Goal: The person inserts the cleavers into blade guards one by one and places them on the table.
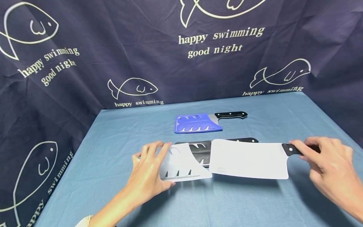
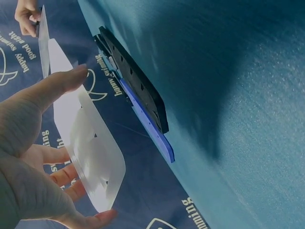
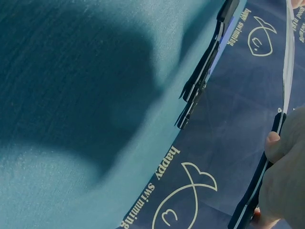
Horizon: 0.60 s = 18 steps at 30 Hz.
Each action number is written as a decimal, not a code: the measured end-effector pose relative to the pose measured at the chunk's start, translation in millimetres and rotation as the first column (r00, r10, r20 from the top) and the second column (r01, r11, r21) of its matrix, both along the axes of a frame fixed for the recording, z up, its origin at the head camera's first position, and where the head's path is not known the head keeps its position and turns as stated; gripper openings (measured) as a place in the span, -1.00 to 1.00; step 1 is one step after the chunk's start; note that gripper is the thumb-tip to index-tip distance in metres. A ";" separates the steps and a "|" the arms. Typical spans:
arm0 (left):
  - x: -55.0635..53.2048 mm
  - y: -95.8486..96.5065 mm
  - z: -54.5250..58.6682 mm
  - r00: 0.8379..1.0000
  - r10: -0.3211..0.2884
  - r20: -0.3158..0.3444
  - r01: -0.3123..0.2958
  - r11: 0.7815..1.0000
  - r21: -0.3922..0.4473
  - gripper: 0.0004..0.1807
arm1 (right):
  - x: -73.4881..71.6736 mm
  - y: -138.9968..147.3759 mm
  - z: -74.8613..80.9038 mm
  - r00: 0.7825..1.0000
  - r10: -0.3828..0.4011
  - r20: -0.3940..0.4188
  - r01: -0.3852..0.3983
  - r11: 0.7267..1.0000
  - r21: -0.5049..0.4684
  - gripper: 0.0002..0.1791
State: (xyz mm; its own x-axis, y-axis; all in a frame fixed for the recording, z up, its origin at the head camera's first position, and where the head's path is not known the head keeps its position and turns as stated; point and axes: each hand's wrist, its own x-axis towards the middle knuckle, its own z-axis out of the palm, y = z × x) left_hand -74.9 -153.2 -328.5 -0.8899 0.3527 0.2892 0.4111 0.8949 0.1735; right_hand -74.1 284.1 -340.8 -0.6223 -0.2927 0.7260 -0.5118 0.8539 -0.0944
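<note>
My left hand point(image 1: 150, 168) grips a white blade cover point(image 1: 181, 164) by its outer end, thumb on the lower edge and fingers along the top. A cleaver point(image 1: 249, 159) with a bare, bright blade is in my right hand point(image 1: 330, 164), held by its black riveted handle point(image 1: 291, 149). The blade's front edge is beside the cover's wide mouth; I cannot tell whether they touch. Both things are raised above the table, with shadows below. In the left wrist view the white cover point(image 2: 88, 138) lies between thumb and fingers. The right wrist view shows the black handle point(image 3: 252, 186) under my fingers.
A cleaver in a black cover point(image 1: 199, 153) lies on the blue cloth table point(image 1: 119, 132), partly hidden behind the raised things. Farther back lies another cleaver in a blue cover point(image 1: 195, 123), handle to the right. A dark fish-print curtain point(image 1: 164, 63) hangs behind the table.
</note>
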 end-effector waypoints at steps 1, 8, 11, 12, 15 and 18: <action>-0.2 0.3 0.0 1.000 -0.001 -0.002 0.001 1.000 -0.002 0.21 | 0.2 -0.5 0.0 1.000 -0.001 -0.003 0.001 1.000 -0.004 -0.38; -1.7 2.7 0.3 0.999 -0.030 -0.038 0.030 0.999 0.011 0.19 | 0.3 -2.9 1.1 1.000 0.003 -0.021 -0.003 1.000 0.008 -0.43; -2.0 4.5 -1.0 0.998 -0.044 -0.049 0.044 0.999 0.015 0.17 | 0.5 -4.3 0.9 1.000 0.021 -0.017 -0.020 0.999 0.025 -0.55; -2.0 5.1 -1.7 0.998 -0.047 -0.047 0.048 0.999 0.016 0.17 | 0.8 -4.8 0.9 0.999 0.029 -0.015 -0.028 0.999 0.030 -0.57; -2.2 7.2 -4.2 0.998 -0.052 -0.042 0.053 0.998 0.020 0.17 | 1.9 -7.3 0.7 0.998 0.056 0.012 -0.057 0.998 0.035 -0.48; -3.1 10.7 -5.6 0.998 -0.055 -0.044 0.056 0.998 0.028 0.17 | 1.5 -13.6 1.4 0.996 0.084 0.022 -0.085 0.995 0.049 -0.38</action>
State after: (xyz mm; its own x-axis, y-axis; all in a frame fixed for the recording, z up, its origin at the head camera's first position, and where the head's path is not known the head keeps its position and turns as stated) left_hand -78.0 -142.5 -334.1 -0.8556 0.3922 0.3378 0.4678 0.8653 0.1801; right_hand -72.6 270.6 -339.4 -0.6076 -0.3807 0.6971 -0.5811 0.8114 -0.0634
